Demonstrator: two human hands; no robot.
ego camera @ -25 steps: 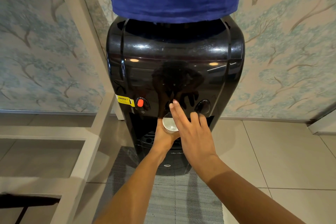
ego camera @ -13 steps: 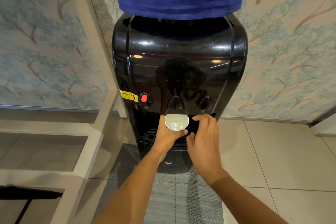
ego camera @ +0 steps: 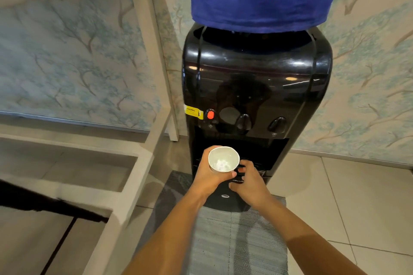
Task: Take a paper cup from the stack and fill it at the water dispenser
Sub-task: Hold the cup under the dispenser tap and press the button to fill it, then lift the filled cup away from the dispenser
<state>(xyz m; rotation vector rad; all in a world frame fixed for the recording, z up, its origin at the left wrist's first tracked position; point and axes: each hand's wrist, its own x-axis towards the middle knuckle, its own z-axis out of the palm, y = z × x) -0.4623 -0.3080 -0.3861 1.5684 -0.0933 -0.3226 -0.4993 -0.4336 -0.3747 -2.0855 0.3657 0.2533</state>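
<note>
My left hand (ego camera: 206,177) has its fingers wrapped around the paper cup (ego camera: 223,159), gripping the wall just under the rim. The cup stands upright, its long axis vertical and its mouth open toward me, with something pale and glinting at the bottom; I judge it to be water. My right hand (ego camera: 249,182) sits just beside the cup on its right, fingers loosely curled and holding nothing, the fingertips near the cup's side. The cup is below and in front of the water dispenser (ego camera: 257,78), clear of the three taps; the middle tap (ego camera: 243,121) lies up and slightly right of the rim. The left hand alone carries the cup. I see no stack of cups.
</note>
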